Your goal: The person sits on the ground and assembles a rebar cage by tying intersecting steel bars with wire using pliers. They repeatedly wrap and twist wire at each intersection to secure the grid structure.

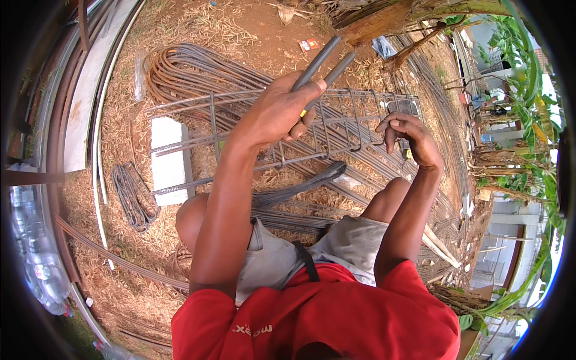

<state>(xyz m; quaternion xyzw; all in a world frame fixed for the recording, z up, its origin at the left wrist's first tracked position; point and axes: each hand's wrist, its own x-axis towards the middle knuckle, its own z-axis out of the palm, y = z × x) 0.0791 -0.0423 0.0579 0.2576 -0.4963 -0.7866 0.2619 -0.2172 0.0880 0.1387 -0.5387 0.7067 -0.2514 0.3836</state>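
My left hand [277, 111] is closed round a tool with two dark grey handles [318, 63], which look like those of pincers. The handles point up and away, slightly apart; the tool's head is hidden by my hand. My right hand [414, 137] hangs over the right part of a steel rebar cage [327, 127], its fingers loosely bent and nothing visible in them. The cage lies crosswise in front of my knees, long ribbed bars joined by square stirrups. Below it, between my legs, rests a bundle of thin dark wire [306, 185].
The cage's left end lies over a white block [170, 157]. Bent rebar [186, 66] is piled behind it, and loose stirrups [135, 198] lie to the left. Long bars [432, 90] run along the right. Plastic bottles [36, 246] line the far left; a trunk [384, 18] stands beyond.
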